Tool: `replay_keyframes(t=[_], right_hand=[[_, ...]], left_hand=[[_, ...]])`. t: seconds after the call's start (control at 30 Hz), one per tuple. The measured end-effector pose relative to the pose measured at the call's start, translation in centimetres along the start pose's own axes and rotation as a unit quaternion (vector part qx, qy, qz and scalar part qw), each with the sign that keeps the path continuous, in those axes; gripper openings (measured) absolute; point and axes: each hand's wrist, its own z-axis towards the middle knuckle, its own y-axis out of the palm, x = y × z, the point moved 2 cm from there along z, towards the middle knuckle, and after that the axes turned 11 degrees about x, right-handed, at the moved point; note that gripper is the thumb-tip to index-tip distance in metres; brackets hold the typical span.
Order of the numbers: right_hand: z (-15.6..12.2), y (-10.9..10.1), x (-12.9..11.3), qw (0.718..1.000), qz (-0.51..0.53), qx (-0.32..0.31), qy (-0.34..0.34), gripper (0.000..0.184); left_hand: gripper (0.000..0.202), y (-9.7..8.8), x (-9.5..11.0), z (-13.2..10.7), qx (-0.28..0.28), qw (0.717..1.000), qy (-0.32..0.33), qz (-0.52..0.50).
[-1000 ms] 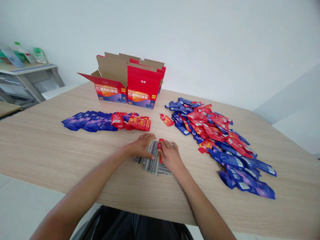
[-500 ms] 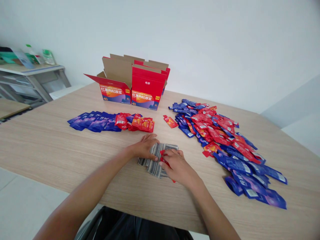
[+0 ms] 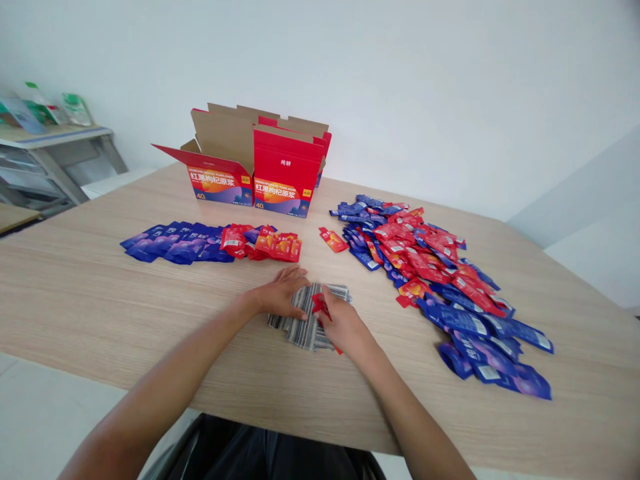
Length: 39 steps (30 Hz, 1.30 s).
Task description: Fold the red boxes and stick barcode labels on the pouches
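Note:
In front of me lies a grey-and-black striped cloth (image 3: 303, 331), apparently folded. My left hand (image 3: 285, 293) rests on its upper left part, thumb and fingers spread apart. Over the right part of the cloth, my right hand (image 3: 343, 323) grips a red sachet (image 3: 319, 304) between thumb and fingers. Only the sachet's ends show, with a red bit poking out below the hand; the rest is hidden. Beyond the hands, a row of overlapping blue sachets (image 3: 183, 243) runs into red sachets (image 3: 280, 245). A single red sachet (image 3: 333, 240) lies apart, right of that row.
A large heap of mixed red and blue sachets (image 3: 425, 263) spreads over the right side of the wooden table (image 3: 210, 380). Printed red cartons (image 3: 287, 170) with raised flaps stand at the back left. A side desk (image 3: 55, 137) with bottles stands at far left.
My right hand's fingers have closed more tightly around the red sachet, and its upper end shows more. My left hand stays on the cloth. The whole view has shifted slightly.

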Motion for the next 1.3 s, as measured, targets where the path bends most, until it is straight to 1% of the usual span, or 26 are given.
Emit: replay_keyframes(t=[0.07, 0.13, 0.17, 0.23, 0.3, 0.33, 0.4, 0.47, 0.57, 0.7, 0.8, 0.87, 0.93, 1.0, 1.03, 1.07, 1.1, 1.13, 1.2, 1.27, 1.3], right_hand=[[0.2, -0.3, 0.2, 0.999, 0.034, 0.003, 0.013, 0.064], [-0.1, -0.8, -0.2, 0.999, 0.039, 0.004, 0.001, 0.059], [-0.3, -1.1, -0.5, 1.0, 0.021, 0.007, -0.015, 0.056], [-0.8, -1.6, -1.3, 0.998, -0.049, 0.012, -0.042, 0.047], [-1.3, -1.8, -1.9, 0.992, -0.119, 0.006, -0.048, 0.041], [-1.5, -1.8, -2.1, 0.99, -0.137, -0.002, -0.044, 0.038], [-1.6, -1.6, -2.2, 0.989, -0.143, -0.018, -0.033, 0.034], [-1.5, -1.3, -1.9, 0.991, -0.128, -0.025, -0.024, 0.028], [-1.1, -1.0, -1.2, 0.996, -0.092, -0.01, -0.009, 0.021], [-0.5, -1.1, -0.6, 0.999, -0.01, 0.048, -0.001, 0.023], [0.0, -1.0, -0.2, 0.993, 0.081, 0.087, 0.004, 0.024], [0.5, -0.9, 0.4, 0.978, 0.164, 0.125, 0.029, 0.024], [1.0, -0.7, 1.2, 0.95, 0.251, 0.169, 0.074, 0.03], [1.5, -0.5, 2.0, 0.924, 0.311, 0.19, 0.117, 0.04], [1.7, -0.6, 2.3, 0.918, 0.322, 0.189, 0.129, 0.042], [1.8, -0.7, 2.5, 0.922, 0.315, 0.184, 0.129, 0.043], [1.8, -1.0, 2.4, 0.934, 0.288, 0.178, 0.117, 0.043], [1.6, -1.4, 2.2, 0.95, 0.242, 0.173, 0.097, 0.042], [1.1, -2.0, 1.3, 0.979, 0.119, 0.16, 0.054, 0.039], [0.3, -2.2, 0.0, 0.991, 0.006, 0.13, 0.026, 0.037], [0.0, -2.1, -0.6, 0.993, -0.034, 0.11, 0.02, 0.035]], left_hand=[[0.085, 0.0, -0.1, 0.0, 0.004, 1.0, -0.001, -0.004], [0.085, 0.0, -0.2, -0.1, 0.012, 1.0, 0.005, -0.011], [0.085, 0.0, -0.3, -0.1, 0.015, 1.0, 0.008, -0.015], [0.086, 0.0, -0.3, -0.1, 0.018, 1.0, 0.014, -0.02], [0.086, -0.1, -0.3, -0.1, 0.016, 1.0, 0.014, -0.022], [0.087, -0.1, -0.3, 0.0, 0.013, 1.0, 0.012, -0.02], [0.089, -0.2, -0.3, 0.0, 0.007, 1.0, 0.007, -0.016], [0.089, -0.2, -0.3, 0.0, 0.005, 1.0, 0.004, -0.014], [0.088, 0.0, -0.4, 0.0, 0.01, 1.0, 0.004, -0.021], [0.089, 0.3, -0.6, -0.1, 0.013, 1.0, 0.0, -0.026], [0.09, 0.4, -0.5, 0.0, 0.011, 1.0, 0.001, -0.023], [0.095, 0.2, -0.2, 0.1, 0.01, 1.0, 0.007, -0.023], [0.102, 0.0, 0.0, 0.2, 0.012, 0.999, 0.02, -0.027], [0.108, -0.3, 0.4, 0.2, 0.019, 0.999, 0.03, -0.029], [0.11, -0.5, 0.6, 0.2, 0.022, 0.999, 0.034, -0.028], [0.111, -0.6, 0.8, 0.2, 0.028, 0.999, 0.039, -0.027], [0.111, -0.7, 1.0, 0.2, 0.036, 0.998, 0.044, -0.026], [0.11, -0.8, 1.3, 0.2, 0.044, 0.997, 0.054, -0.028], [0.106, -0.9, 1.9, 0.1, 0.06, 0.995, 0.077, -0.036], [0.096, -0.9, 2.5, 0.1, 0.081, 0.991, 0.094, -0.039], [0.086, -0.9, 2.7, 0.1, 0.092, 0.99, 0.101, -0.039]])
